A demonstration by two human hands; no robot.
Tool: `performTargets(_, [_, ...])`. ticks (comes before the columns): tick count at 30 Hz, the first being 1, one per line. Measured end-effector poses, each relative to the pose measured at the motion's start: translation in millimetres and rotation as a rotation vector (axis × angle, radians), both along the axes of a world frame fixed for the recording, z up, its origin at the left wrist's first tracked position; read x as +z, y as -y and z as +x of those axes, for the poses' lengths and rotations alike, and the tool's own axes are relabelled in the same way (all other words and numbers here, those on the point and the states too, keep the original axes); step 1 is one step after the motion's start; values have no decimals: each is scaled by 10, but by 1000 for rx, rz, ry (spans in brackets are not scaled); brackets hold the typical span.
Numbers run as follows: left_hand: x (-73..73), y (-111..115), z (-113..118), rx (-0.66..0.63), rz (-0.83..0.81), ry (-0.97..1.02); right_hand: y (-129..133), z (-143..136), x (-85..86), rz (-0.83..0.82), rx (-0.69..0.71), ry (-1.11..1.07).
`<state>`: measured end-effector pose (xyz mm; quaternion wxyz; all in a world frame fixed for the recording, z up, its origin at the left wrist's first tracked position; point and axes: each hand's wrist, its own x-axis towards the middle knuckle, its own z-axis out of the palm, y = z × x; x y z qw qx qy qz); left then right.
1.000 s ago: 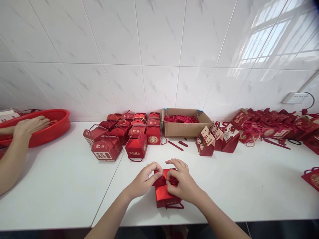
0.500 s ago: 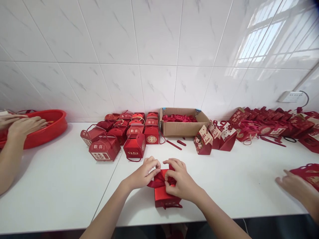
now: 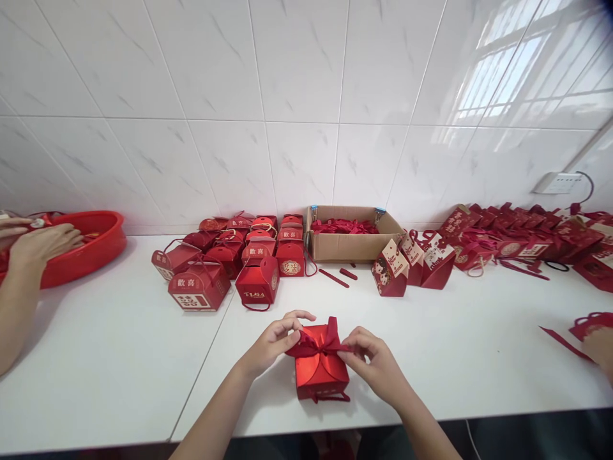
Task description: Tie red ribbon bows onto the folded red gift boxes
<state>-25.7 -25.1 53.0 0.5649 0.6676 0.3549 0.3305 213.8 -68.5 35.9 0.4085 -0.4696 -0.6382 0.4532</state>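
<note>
In front of me on the white table stands a small red gift box [image 3: 320,375], upright, with curved flaps closed on top. A dark red ribbon [image 3: 320,346] is knotted across its top, with loops to both sides and one end standing up at the back. My left hand [image 3: 275,340] pinches the ribbon's left loop between thumb and fingers. On the other side my right hand [image 3: 371,359] pinches the ribbon's right part at the box's edge. A thin dark red cord lies at the foot of the box's front.
Several finished-looking red boxes [image 3: 201,287] stand behind to the left. A cardboard box [image 3: 354,248] holds red ribbons; small house-shaped boxes [image 3: 390,271] stand beside it. Co-workers' hands are at a red basin [image 3: 103,246] on the left and a red box at far right.
My right hand has moved off the knot to the right, drawing the ribbon outward, so the bow now shows. The co-worker's hand at far right has shifted right.
</note>
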Motion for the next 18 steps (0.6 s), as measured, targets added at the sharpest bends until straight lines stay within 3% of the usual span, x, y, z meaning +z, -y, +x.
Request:
performTargets(3, [13,24,52,30,-59,84,18,-54,-3,-139,127,-169])
performTargets(7, [25,64,144,182,20,-33,30,-77,11,-185,157,-260])
performTargets(11, [-1,108,239,299,102,-158,56,-122,34,-144,142,-189])
performTargets(18, [-29,126,314,443,219,-207,145,-206,-20,-35,69,-49])
